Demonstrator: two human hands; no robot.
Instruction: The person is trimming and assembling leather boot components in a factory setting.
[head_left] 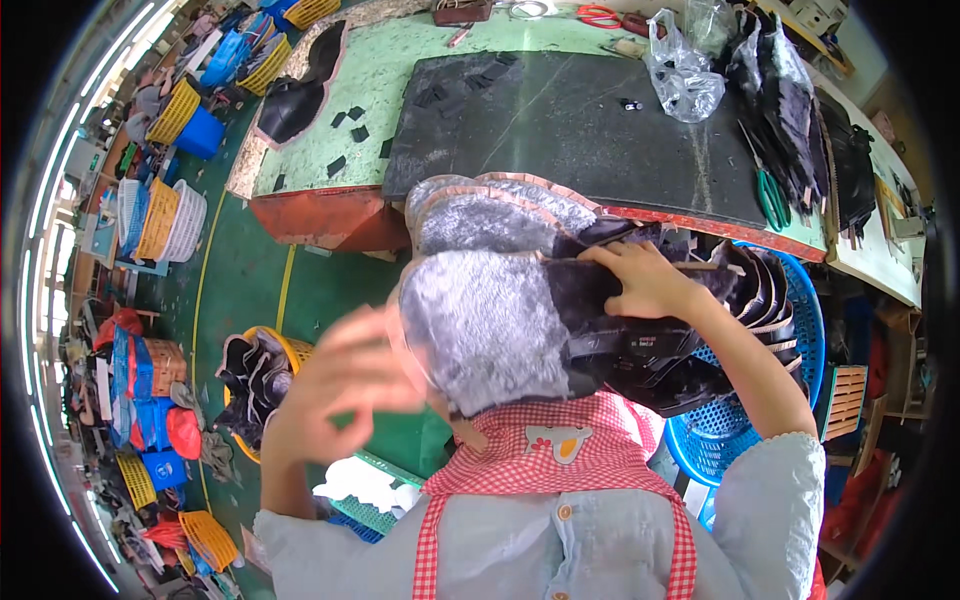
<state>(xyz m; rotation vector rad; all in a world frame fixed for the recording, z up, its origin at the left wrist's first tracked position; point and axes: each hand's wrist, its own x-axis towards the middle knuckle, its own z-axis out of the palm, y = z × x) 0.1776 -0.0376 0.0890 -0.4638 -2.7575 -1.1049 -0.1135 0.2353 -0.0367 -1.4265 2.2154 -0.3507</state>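
A person in a red checked apron (560, 470) over a pale shirt clasps a stack of fur-lined boot uppers (500, 300) against the chest. The right hand (645, 280) lies on top of the stack, fingers curled over the black outer pieces and gripping them. The left hand (345, 375) is raised just left of the grey fur, blurred, fingers loosely bent; whether it grips anything cannot be told. Beneath the right arm sits a blue basket (800, 330) holding more black uppers. To the left, on the green floor, a yellow basket (290, 350) holds dark pieces. Beyond the stack stands a workbench with a black mat (560, 130), small black scraps scattered at its left end. Farther back lie a clear plastic bag (685, 75), green-handled pliers (770, 195), a pile of black material (790, 110) and red-handled scissors (600, 14).
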